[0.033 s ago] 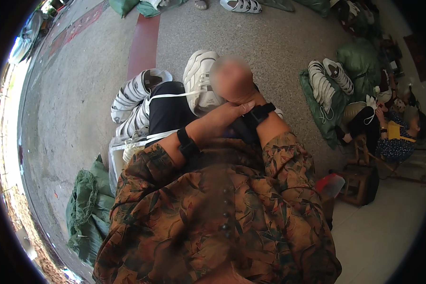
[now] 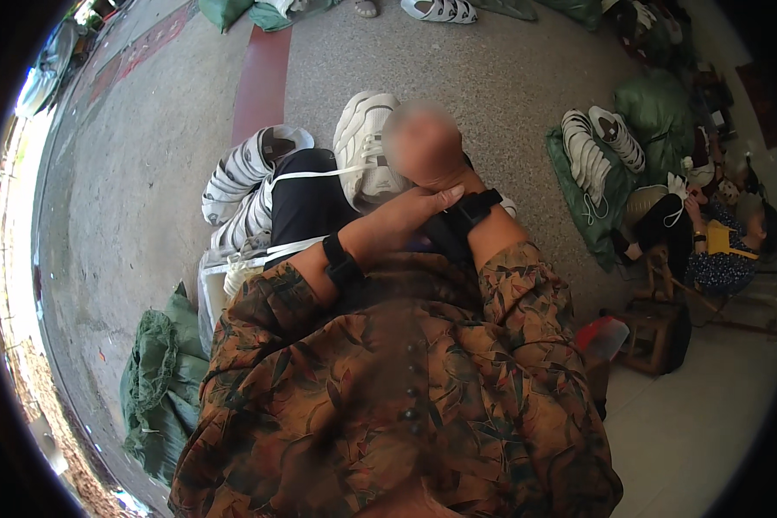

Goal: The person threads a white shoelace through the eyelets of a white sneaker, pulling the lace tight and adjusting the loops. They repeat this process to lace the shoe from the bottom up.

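My left hand (image 2: pixel 399 220) reaches across my lap and clasps my right wrist, its thumb lying by the black wristband (image 2: pixel 475 207) there. Its other fingers are mostly hidden underneath. My right hand (image 2: pixel 425 151) is raised beside a white sneaker (image 2: pixel 364 129); its fingers are blurred, so I cannot make out their pose. A white lace (image 2: pixel 319 174) runs from the sneaker leftward over my dark trouser leg (image 2: pixel 306 203). Another black wristband (image 2: pixel 341 259) is on my left wrist.
White strappy shoe uppers (image 2: pixel 242 177) are stacked left of my leg, above a pale container (image 2: pixel 211 289). A green sack (image 2: pixel 160 380) lies lower left. At right, more white shoes (image 2: pixel 585 155) rest on green sacking (image 2: pixel 578 207), near a seated person (image 2: pixel 721 259) and a wooden stool (image 2: pixel 652 337).
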Action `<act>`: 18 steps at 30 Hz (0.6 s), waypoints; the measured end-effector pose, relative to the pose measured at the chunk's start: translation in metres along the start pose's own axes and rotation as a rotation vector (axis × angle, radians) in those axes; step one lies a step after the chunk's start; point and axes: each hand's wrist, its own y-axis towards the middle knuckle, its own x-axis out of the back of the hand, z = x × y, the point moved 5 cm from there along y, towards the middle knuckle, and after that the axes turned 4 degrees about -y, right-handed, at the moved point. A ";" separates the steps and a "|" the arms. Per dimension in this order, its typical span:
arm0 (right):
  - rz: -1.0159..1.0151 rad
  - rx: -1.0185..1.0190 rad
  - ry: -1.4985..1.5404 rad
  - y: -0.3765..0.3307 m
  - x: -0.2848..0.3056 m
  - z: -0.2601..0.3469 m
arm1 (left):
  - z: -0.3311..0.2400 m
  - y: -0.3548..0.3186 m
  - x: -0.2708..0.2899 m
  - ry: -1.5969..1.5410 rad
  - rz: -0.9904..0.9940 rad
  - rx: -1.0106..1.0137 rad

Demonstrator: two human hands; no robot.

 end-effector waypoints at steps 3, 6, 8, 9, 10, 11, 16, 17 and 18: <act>-0.095 -0.280 0.077 0.001 0.003 -0.015 | -0.008 -0.011 -0.011 -0.030 0.176 -0.022; -0.088 -0.477 0.049 -0.003 -0.003 -0.039 | -0.003 -0.010 -0.014 0.023 0.227 -0.155; -0.054 -0.645 0.208 -0.009 -0.008 -0.052 | -0.001 -0.008 -0.008 -0.014 0.165 -0.122; -0.037 -0.729 0.289 -0.013 -0.011 -0.059 | -0.001 -0.007 -0.006 -0.032 0.134 -0.106; 0.007 -0.943 0.492 -0.021 -0.015 -0.068 | -0.004 -0.009 -0.003 -0.039 0.106 -0.086; -0.051 -1.137 0.736 -0.031 -0.018 -0.074 | -0.008 -0.012 0.001 -0.046 0.079 -0.066; -0.252 -1.665 1.407 -0.084 -0.035 -0.086 | -0.025 -0.034 0.050 0.098 -0.115 -0.228; -0.263 -1.705 1.406 -0.090 -0.035 -0.085 | -0.027 -0.040 0.065 0.147 -0.176 -0.301; -0.225 -1.657 1.415 -0.092 -0.032 -0.083 | -0.031 -0.047 0.076 0.197 -0.238 -0.376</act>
